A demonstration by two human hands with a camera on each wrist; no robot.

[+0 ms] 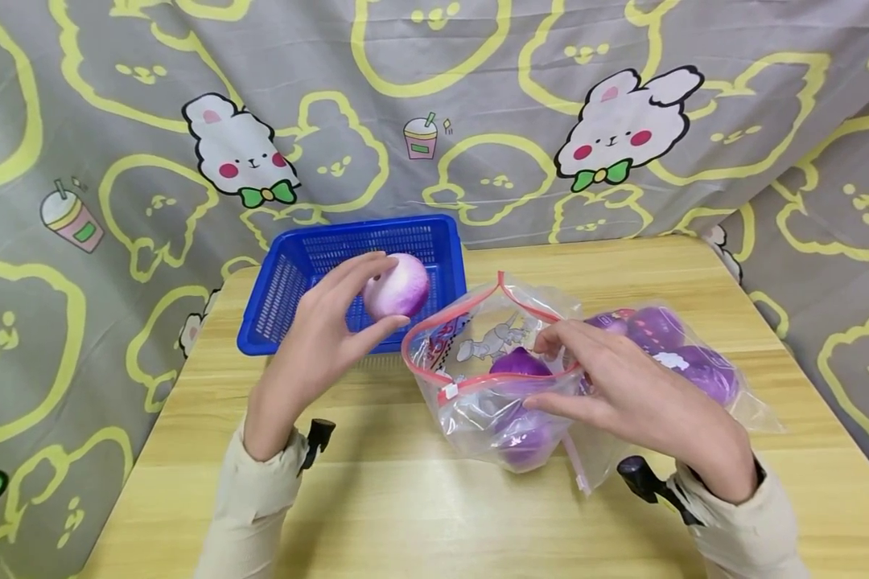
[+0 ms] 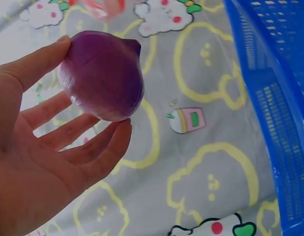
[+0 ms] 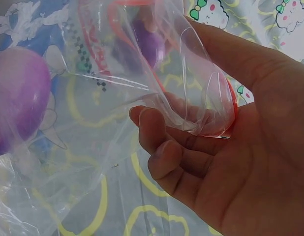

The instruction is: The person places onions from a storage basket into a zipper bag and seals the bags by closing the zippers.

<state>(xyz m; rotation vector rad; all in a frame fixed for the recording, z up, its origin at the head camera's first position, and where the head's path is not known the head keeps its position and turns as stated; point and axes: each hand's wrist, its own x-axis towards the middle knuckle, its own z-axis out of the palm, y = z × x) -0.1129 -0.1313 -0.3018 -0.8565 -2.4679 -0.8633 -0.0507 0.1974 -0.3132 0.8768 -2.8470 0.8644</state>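
My left hand (image 1: 311,346) grips a purple onion (image 1: 400,288) between thumb and fingers, above the near side of a blue plastic basket (image 1: 257,338). In the left wrist view the pointed tip of this onion (image 2: 105,76) faces away from the palm. A clear zip bag (image 1: 463,418) with a red-edged mouth stands with its top spread wide, purple onions (image 1: 520,363) inside it. At the bag's right rim my right hand (image 1: 623,386) holds the plastic, its fingers (image 3: 152,130) curled at the red edge in the right wrist view.
A second clear bag (image 1: 756,410) with several purple onions lies to the right, partly behind my right hand. The wooden table (image 1: 376,515) meets a grey patterned cloth (image 1: 492,96) at the back. A white slider (image 1: 449,392) sits on the bag's zip.
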